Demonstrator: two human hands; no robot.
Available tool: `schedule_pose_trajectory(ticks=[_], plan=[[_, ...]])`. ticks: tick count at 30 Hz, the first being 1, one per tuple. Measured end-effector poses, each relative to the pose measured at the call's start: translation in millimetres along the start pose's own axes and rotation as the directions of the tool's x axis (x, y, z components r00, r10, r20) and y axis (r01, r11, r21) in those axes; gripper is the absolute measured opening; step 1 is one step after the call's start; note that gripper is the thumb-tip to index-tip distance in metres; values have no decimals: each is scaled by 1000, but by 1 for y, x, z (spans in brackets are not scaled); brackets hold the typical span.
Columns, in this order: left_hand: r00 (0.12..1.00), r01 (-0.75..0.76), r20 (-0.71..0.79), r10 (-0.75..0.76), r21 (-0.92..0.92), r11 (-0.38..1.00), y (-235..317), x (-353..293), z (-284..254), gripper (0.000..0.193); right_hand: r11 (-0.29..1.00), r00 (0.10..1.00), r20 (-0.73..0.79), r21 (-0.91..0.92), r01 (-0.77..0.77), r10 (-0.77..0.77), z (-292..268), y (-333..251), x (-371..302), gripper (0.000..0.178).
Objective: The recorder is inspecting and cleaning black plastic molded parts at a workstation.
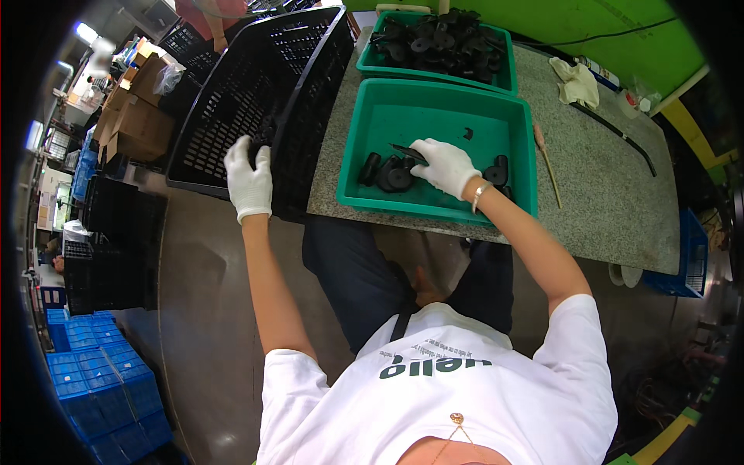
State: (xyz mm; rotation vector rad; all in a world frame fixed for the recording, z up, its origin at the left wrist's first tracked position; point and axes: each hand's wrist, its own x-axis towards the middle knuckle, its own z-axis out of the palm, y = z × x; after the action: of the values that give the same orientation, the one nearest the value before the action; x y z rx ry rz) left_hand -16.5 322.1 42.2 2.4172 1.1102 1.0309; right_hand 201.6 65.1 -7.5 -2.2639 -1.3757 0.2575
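Observation:
My left hand (249, 184), in a white glove, reaches over the near side of a large black slatted crate (208, 187). Its thumb and fingers are apart, and a small dark part (266, 130) shows just past the fingertips. In the front green tray (434, 94), my gloved right hand (445, 166) is closed round a slim dark pen-like tool (408, 152); its exact kind is unclear. Black rounded plastic parts (394, 177) lie left of that hand. Another black part (497, 170) sits on its right, and a small black scrap (468, 133) lies beyond it.
A second green tray (370, 58) behind is heaped with black parts (438, 43). On the speckled tabletop (612, 201) are a thin wooden-handled rod (547, 167), a black tube (616, 133) and a white glove (575, 81). Blue crates (108, 380) stack at lower left; another person's hand (220, 44) shows at the top.

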Motion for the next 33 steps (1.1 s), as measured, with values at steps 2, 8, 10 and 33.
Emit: schedule_pose_trajectory(ticks=[2,8,10,33], plan=[[990,25,131,-46,159,987,-5,-5,5,43,999,998,58,-52,-7,10,6,5,11,35],[916,-209,-354,188,-22,978,30,-41,21,27,943,968,242,304,-138,64,9,13,19,35],[909,-257,-355,217,-67,964,41,-54,24,23,916,976,215,388,-99,14,17,16,20,36],[973,-215,-53,224,-552,806,115,-130,40,33,805,957,290,564,-186,18,-40,7,-21,40]])
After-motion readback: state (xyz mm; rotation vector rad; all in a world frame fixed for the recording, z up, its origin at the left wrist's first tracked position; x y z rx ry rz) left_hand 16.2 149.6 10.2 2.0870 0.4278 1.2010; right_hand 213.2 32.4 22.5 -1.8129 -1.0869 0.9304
